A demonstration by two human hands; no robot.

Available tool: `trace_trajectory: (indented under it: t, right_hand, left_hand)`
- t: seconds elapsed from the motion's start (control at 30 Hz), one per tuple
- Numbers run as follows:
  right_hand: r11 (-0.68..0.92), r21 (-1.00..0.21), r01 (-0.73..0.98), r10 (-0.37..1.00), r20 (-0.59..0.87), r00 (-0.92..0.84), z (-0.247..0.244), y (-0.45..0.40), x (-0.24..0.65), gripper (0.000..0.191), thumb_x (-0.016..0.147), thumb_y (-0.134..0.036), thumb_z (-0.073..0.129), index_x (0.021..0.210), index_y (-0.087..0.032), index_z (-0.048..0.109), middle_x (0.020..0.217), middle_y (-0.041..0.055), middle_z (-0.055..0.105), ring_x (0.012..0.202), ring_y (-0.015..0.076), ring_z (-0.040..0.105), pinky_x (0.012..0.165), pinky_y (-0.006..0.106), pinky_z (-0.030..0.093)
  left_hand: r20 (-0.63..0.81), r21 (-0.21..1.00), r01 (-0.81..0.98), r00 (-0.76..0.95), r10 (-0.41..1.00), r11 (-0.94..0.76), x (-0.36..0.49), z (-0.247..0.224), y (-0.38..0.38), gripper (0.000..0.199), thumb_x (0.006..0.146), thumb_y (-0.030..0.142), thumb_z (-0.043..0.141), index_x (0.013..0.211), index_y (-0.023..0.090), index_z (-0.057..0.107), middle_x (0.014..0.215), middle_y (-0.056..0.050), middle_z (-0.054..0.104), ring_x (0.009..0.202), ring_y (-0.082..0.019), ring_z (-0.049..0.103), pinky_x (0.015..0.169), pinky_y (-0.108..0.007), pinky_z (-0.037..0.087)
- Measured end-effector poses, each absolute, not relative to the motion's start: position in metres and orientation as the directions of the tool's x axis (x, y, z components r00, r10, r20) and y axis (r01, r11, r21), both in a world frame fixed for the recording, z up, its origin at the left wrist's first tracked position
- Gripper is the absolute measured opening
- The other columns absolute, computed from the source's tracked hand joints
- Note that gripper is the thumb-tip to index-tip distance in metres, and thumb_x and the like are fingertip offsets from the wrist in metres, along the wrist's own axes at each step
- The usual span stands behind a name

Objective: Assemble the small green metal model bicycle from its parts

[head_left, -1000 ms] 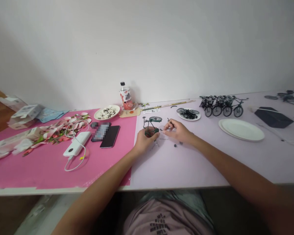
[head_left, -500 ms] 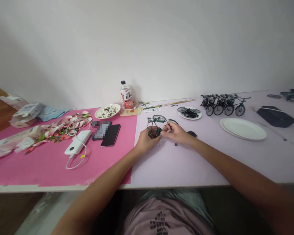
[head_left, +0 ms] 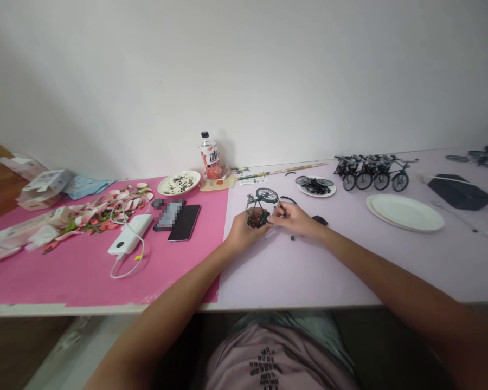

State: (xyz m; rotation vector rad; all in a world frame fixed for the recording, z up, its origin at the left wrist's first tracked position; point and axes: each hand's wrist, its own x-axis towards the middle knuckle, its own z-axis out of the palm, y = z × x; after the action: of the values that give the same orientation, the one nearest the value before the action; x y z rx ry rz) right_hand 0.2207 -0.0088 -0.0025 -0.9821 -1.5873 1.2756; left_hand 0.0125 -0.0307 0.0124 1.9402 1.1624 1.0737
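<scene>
A small dark green model bicycle (head_left: 258,208) is tilted above the light part of the table, one spoked wheel uppermost. My left hand (head_left: 244,232) is closed round its lower part, with the thumb pointing right. Pinched fingers of my right hand (head_left: 289,217) meet at the bicycle's right side, near a thin dark rod; whatever lies between those fingertips is too small to make out. Behind that hand lies a dark curved piece (head_left: 288,199). A black part (head_left: 320,220) and a tiny dark piece (head_left: 293,238) lie beside it on the table.
Several model bicycles (head_left: 372,176) stand at the back right, near a plate of black parts (head_left: 330,189) and stacked white plates (head_left: 406,213). To the left are a bottle (head_left: 212,160), a plate of small pieces (head_left: 195,179), phones (head_left: 184,223), a white power bank (head_left: 130,234) and pink petals (head_left: 101,211).
The bicycle has shifted very slightly up and right in my left hand. My right fingers have moved a little around its right side. The whole view has shifted slightly.
</scene>
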Motion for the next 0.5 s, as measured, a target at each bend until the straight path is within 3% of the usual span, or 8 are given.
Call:
trace_trajectory:
  t: [0.17, 0.5]
  right_hand:
    - [0.175, -0.984, 0.040, 0.943, 0.156, -0.293, 0.0045, -0.0141, 0.2184, 0.053, 0.073, -0.047, 0.087, 0.082, -0.025, 0.039, 0.086, -0.0016, 0.063, 0.082, 0.0182, 0.063, 0.074, 0.033, 0.049]
    - [0.100, -0.995, 0.015, 0.952, 0.091, -0.293, 0.0075, -0.0165, 0.2172, 0.056, 0.069, -0.049, 0.089, 0.080, -0.025, 0.041, 0.077, -0.0038, 0.056, 0.074, 0.0156, 0.057, 0.066, 0.030, 0.048]
  left_hand:
    - [0.326, 0.804, 0.413, 0.295, 0.898, -0.427, 0.0118, 0.0137, -0.0315, 0.031, 0.083, 0.038, 0.076, 0.105, 0.016, 0.071, 0.088, -0.004, 0.072, 0.073, -0.014, 0.057, 0.068, -0.026, 0.046]
    - [0.315, 0.805, 0.418, 0.299, 0.901, -0.420, 0.0111, 0.0142, -0.0314, 0.036, 0.080, 0.038, 0.079, 0.107, 0.016, 0.071, 0.092, -0.005, 0.073, 0.074, -0.015, 0.059, 0.069, -0.026, 0.047]
